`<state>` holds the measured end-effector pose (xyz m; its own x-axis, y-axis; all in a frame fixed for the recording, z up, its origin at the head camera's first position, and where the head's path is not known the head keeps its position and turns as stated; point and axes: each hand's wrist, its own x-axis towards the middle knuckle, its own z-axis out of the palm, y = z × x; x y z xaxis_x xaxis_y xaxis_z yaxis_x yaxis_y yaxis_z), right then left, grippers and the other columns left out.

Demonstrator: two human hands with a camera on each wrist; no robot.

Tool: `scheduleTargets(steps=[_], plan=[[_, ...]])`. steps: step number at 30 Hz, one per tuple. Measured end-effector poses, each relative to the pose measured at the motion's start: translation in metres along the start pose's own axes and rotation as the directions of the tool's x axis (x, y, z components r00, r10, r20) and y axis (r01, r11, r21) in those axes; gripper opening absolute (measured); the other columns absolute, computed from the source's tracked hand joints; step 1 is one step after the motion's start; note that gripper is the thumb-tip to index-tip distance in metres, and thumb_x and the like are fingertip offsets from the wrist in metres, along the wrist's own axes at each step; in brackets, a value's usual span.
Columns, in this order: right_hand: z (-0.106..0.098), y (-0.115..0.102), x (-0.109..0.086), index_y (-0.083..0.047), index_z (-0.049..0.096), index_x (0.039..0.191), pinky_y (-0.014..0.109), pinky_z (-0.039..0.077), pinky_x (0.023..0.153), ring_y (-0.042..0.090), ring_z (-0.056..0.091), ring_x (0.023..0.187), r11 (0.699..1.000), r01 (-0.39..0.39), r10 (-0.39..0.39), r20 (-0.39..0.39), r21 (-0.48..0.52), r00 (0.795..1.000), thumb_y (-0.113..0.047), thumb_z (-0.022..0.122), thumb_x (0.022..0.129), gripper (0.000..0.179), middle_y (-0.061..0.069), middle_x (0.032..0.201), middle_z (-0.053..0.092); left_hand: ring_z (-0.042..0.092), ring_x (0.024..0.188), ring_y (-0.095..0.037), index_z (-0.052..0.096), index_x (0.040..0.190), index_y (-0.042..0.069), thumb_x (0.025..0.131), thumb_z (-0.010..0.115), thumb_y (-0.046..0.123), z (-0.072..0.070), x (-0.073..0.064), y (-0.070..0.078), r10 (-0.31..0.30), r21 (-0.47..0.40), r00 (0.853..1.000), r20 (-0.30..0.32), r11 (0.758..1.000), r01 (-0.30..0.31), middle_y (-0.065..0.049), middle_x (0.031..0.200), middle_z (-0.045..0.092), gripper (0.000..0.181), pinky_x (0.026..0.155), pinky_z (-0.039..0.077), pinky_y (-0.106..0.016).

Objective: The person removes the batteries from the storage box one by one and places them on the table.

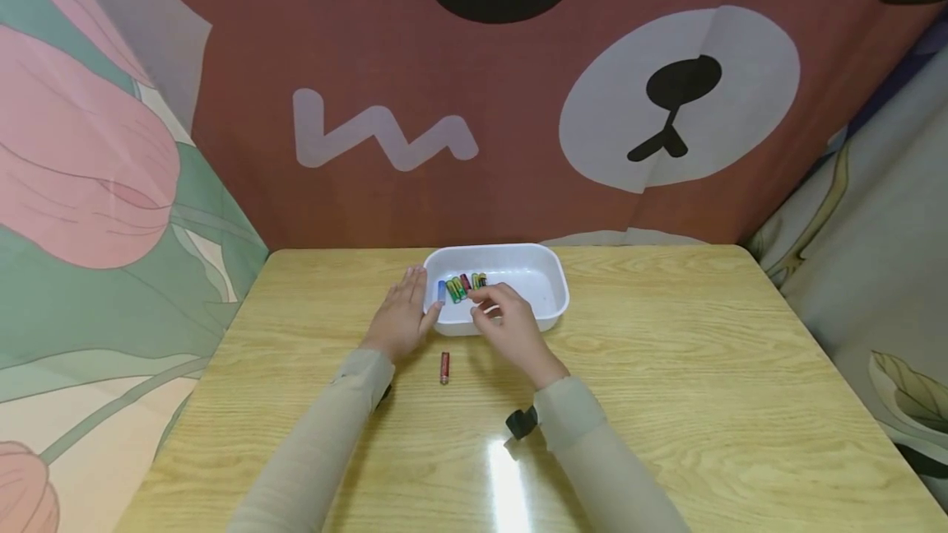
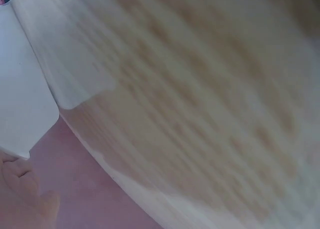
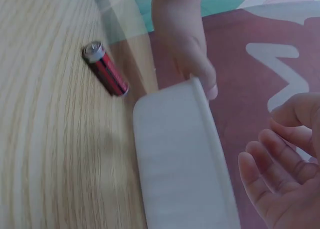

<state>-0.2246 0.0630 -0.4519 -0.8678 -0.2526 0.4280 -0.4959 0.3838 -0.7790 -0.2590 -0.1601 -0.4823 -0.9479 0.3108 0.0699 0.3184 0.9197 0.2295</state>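
Note:
A white plastic tray point(image 1: 551, 315) stands at the table's far edge. Several batteries point(image 1: 457, 289) lie in its left half: a blue one point(image 1: 441, 291), green ones, a dark red one point(image 1: 465, 281) and yellow-green ones. My left hand point(image 1: 402, 315) rests against the tray's left side, fingers straight and together, thumb over the rim. Over the tray's front rim is my right hand point(image 1: 511, 327); its thumb and index finger bend toward each other and nothing shows between them. In the right wrist view, its other fingers point(image 3: 260, 174) are loosely curled. One red battery point(image 1: 444, 368) lies on the table before the tray.
The wood-grain table point(image 1: 704, 368) extends to both sides and toward me. Behind its far edge hangs a red-brown cloth point(image 1: 370, 212) with a bear face. Floral cloths hang at left and right. A small black device point(image 1: 522, 423) sits at my right wrist.

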Motion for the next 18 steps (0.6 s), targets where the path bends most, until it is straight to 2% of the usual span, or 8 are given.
scheduleTargets(steps=[8,14,18], plan=[[-0.004,0.019,0.011,0.002,0.07,0.111,0.037,0.061,0.082,0.027,0.067,0.093,0.997,-0.062,0.061,-0.019,-0.041,0.998,0.0,0.068,0.09,0.021,0.013,0.104,0.066,0.005,0.156,-0.027,0.009,0.161,-0.001,0.108,0.024,0.053,-0.001,0.001,0.001,0.0,0.008,1.0,0.008,1.0,0.0,-0.015,0.169,0.012,0.077,0.126,0.014,-0.048],[-0.008,0.027,0.018,0.005,0.069,0.114,0.043,0.06,0.084,0.031,0.066,0.094,0.995,-0.08,0.08,-0.002,-0.06,0.997,0.0,0.069,0.089,0.025,0.016,0.106,0.066,0.004,0.156,-0.027,0.008,0.161,0.0,0.108,0.024,0.054,-0.002,0.001,0.001,-0.004,0.004,1.0,0.017,1.0,0.004,-0.016,0.169,0.013,0.078,0.126,0.013,-0.047],[-0.009,0.031,0.026,0.006,0.068,0.115,0.043,0.06,0.085,0.032,0.066,0.095,0.992,-0.087,0.089,0.019,-0.09,0.996,0.0,0.07,0.089,0.027,0.017,0.107,0.066,0.004,0.156,-0.026,0.009,0.161,0.0,0.108,0.025,0.054,-0.001,0.001,0.0,-0.006,0.005,1.0,0.016,1.0,0.006,-0.015,0.169,0.012,0.078,0.126,0.012,-0.047]])
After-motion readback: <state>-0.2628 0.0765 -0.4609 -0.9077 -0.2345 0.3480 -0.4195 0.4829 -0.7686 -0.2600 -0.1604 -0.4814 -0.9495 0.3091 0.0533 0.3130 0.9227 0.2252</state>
